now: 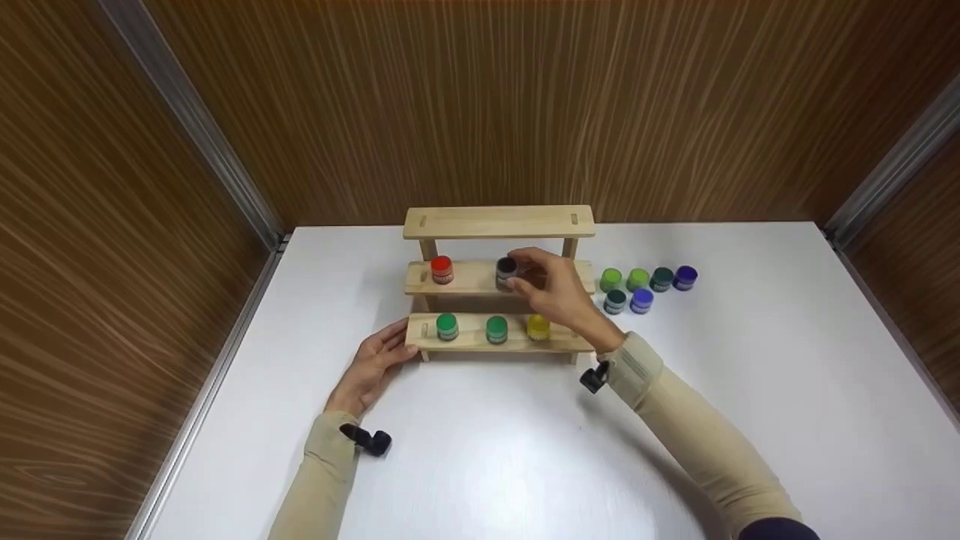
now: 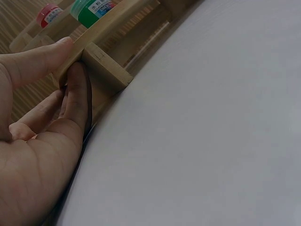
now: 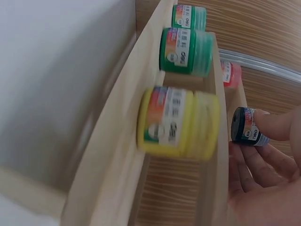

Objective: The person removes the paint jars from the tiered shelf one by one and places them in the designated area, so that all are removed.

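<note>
1. the right hand [image 1: 555, 289] pinches a small black jar [image 1: 506, 270] between thumb and fingers, a narrow hold that closes on the jar's sides.
2. the black jar is at the middle shelf [image 1: 472, 279] of a three-step wooden stand [image 1: 499, 223], near the middle of its length; whether its base touches the wood, the pictures do not clearly tell.
3. the left hand [image 1: 371, 371] grips the left end of the lowest shelf [image 1: 472, 340], thumb on the upper side and fingers underneath, as the left wrist view shows.
4. to the left of the black jar, a red jar [image 1: 442, 270] stands upright near the left end of the middle shelf.
5. on the lowest shelf stand, from left to right, a green jar [image 1: 447, 327], a second green jar [image 1: 496, 330] and a yellow jar [image 1: 538, 327]; the yellow one is partly behind the right hand in the head view.
6. to the right of the stand, six jars sit on the white table [image 1: 487, 457] in two rows.
7. the back row has two light green jars [image 1: 610, 280], a dark green jar [image 1: 661, 280] and a dark purple jar [image 1: 685, 277]; the front row has another dark green jar [image 1: 615, 301] and a violet jar [image 1: 641, 301].
8. both arms wear beige sleeves [image 1: 705, 427], and brown wood-grain panels [image 1: 390, 112] rise around the table.
</note>
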`<action>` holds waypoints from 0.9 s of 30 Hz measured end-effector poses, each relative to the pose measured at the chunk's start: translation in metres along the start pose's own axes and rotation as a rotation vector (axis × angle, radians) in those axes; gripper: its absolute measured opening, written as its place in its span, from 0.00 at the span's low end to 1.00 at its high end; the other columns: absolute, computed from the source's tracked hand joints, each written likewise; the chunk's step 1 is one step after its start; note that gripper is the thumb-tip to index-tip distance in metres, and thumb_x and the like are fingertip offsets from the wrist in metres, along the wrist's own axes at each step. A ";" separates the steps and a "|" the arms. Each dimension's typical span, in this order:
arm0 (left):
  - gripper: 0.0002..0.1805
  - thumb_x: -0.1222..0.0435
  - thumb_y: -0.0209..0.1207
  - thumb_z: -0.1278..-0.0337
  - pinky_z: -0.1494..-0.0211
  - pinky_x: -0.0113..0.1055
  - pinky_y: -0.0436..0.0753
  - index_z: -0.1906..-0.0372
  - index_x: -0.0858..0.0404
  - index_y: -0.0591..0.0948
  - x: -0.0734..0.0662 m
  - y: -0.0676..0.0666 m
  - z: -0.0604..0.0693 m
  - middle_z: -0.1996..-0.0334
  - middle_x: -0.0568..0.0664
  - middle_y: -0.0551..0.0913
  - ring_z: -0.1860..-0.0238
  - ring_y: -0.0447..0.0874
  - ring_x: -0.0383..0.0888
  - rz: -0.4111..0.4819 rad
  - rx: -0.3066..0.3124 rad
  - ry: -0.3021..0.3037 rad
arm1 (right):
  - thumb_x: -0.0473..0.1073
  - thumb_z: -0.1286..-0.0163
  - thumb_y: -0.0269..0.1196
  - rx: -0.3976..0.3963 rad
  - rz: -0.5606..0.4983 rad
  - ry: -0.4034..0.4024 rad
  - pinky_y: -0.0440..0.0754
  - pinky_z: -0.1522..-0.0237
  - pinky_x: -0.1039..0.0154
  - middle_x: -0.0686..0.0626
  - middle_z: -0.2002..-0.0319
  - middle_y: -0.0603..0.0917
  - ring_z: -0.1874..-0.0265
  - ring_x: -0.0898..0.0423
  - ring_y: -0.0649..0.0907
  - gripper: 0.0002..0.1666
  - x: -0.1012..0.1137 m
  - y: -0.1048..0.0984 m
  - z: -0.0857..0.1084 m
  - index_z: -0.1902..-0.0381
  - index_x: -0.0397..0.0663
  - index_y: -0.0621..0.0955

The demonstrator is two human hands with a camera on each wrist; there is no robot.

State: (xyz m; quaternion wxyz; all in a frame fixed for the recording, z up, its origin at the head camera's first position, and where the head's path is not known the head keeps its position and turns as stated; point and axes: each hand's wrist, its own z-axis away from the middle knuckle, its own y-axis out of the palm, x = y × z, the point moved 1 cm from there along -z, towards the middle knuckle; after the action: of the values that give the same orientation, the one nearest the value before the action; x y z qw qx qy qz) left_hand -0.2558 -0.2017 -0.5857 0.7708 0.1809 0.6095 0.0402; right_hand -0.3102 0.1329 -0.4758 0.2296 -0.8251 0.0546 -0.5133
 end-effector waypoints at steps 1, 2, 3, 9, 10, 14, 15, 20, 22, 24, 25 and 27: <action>0.41 0.79 0.61 0.32 0.30 0.31 0.81 0.17 0.72 0.59 0.000 -0.001 0.000 0.20 0.69 0.63 0.27 0.74 0.50 -0.002 -0.002 0.002 | 0.32 0.28 0.71 -0.005 -0.004 -0.005 0.90 0.42 0.49 0.37 0.46 0.89 0.47 0.44 0.88 0.23 0.000 -0.003 0.002 0.37 0.35 0.83; 0.41 0.79 0.62 0.32 0.30 0.31 0.81 0.17 0.72 0.59 0.000 -0.001 -0.001 0.20 0.69 0.64 0.27 0.74 0.50 -0.005 -0.004 0.004 | 0.31 0.28 0.71 -0.010 -0.011 -0.009 0.89 0.40 0.48 0.37 0.46 0.89 0.47 0.42 0.88 0.23 0.000 -0.006 0.004 0.37 0.34 0.83; 0.41 0.79 0.62 0.32 0.30 0.31 0.81 0.17 0.72 0.60 0.000 -0.002 -0.001 0.20 0.68 0.64 0.27 0.74 0.50 -0.007 -0.004 0.005 | 0.31 0.29 0.71 -0.013 -0.015 -0.014 0.89 0.40 0.46 0.36 0.46 0.89 0.46 0.41 0.88 0.23 0.000 -0.009 0.006 0.36 0.34 0.83; 0.41 0.79 0.62 0.32 0.29 0.32 0.81 0.18 0.72 0.60 0.002 -0.003 -0.002 0.20 0.69 0.64 0.28 0.76 0.50 0.002 0.006 0.014 | 0.30 0.28 0.70 -0.032 -0.025 -0.015 0.87 0.38 0.42 0.34 0.45 0.88 0.46 0.38 0.88 0.24 -0.004 -0.027 0.019 0.36 0.32 0.82; 0.41 0.79 0.62 0.32 0.29 0.32 0.81 0.18 0.72 0.60 0.002 -0.003 -0.002 0.20 0.69 0.64 0.28 0.76 0.49 0.002 0.007 0.016 | 0.30 0.28 0.70 -0.035 -0.021 -0.013 0.87 0.38 0.42 0.34 0.44 0.88 0.46 0.38 0.88 0.24 -0.005 -0.030 0.020 0.36 0.33 0.82; 0.41 0.79 0.62 0.32 0.29 0.32 0.81 0.18 0.72 0.60 0.002 -0.003 -0.002 0.20 0.69 0.64 0.29 0.77 0.48 -0.001 0.009 0.021 | 0.31 0.28 0.70 -0.039 0.011 -0.003 0.87 0.38 0.43 0.36 0.44 0.88 0.46 0.39 0.88 0.23 -0.008 -0.041 0.025 0.36 0.35 0.83; 0.41 0.79 0.62 0.32 0.30 0.32 0.81 0.18 0.72 0.60 0.001 -0.003 -0.002 0.20 0.69 0.64 0.29 0.77 0.48 0.002 0.009 0.022 | 0.30 0.28 0.70 -0.042 0.021 -0.003 0.88 0.39 0.43 0.36 0.44 0.88 0.46 0.39 0.88 0.23 -0.009 -0.044 0.026 0.36 0.35 0.83; 0.41 0.79 0.61 0.32 0.29 0.32 0.81 0.18 0.73 0.60 0.000 -0.002 -0.003 0.20 0.70 0.63 0.28 0.76 0.49 0.015 0.011 0.024 | 0.30 0.29 0.70 -0.068 0.082 -0.024 0.88 0.40 0.43 0.36 0.45 0.88 0.47 0.40 0.88 0.24 -0.015 -0.060 0.031 0.36 0.34 0.83; 0.41 0.79 0.62 0.32 0.29 0.32 0.80 0.18 0.73 0.60 0.000 -0.001 -0.003 0.20 0.70 0.63 0.27 0.75 0.50 0.009 0.009 0.022 | 0.30 0.29 0.71 -0.074 0.111 -0.027 0.87 0.39 0.43 0.37 0.44 0.88 0.47 0.40 0.88 0.24 -0.018 -0.066 0.034 0.36 0.34 0.83; 0.41 0.79 0.62 0.32 0.29 0.32 0.80 0.18 0.72 0.60 0.000 -0.001 -0.004 0.20 0.69 0.63 0.26 0.74 0.51 0.006 0.008 0.018 | 0.30 0.28 0.70 -0.071 0.123 -0.018 0.86 0.37 0.43 0.37 0.44 0.88 0.46 0.40 0.88 0.24 -0.021 -0.072 0.035 0.36 0.34 0.83; 0.41 0.78 0.62 0.32 0.29 0.32 0.81 0.18 0.72 0.60 0.000 -0.001 -0.004 0.19 0.69 0.63 0.26 0.73 0.52 0.003 0.009 0.017 | 0.30 0.28 0.70 -0.071 0.130 -0.013 0.85 0.36 0.42 0.37 0.43 0.88 0.45 0.40 0.88 0.24 -0.022 -0.076 0.036 0.35 0.34 0.82; 0.42 0.78 0.63 0.32 0.29 0.32 0.81 0.17 0.72 0.59 -0.001 -0.001 -0.005 0.19 0.68 0.62 0.24 0.71 0.54 0.001 0.007 0.016 | 0.30 0.28 0.70 -0.071 0.146 0.005 0.84 0.35 0.42 0.37 0.42 0.88 0.44 0.39 0.87 0.25 -0.025 -0.082 0.037 0.35 0.35 0.82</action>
State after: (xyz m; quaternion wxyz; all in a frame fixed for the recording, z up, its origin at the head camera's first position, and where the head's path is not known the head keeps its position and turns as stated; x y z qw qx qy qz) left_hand -0.2613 -0.2019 -0.5864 0.7654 0.1835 0.6155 0.0402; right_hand -0.3015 0.2258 -0.4749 0.2370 -0.8252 0.1333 -0.4950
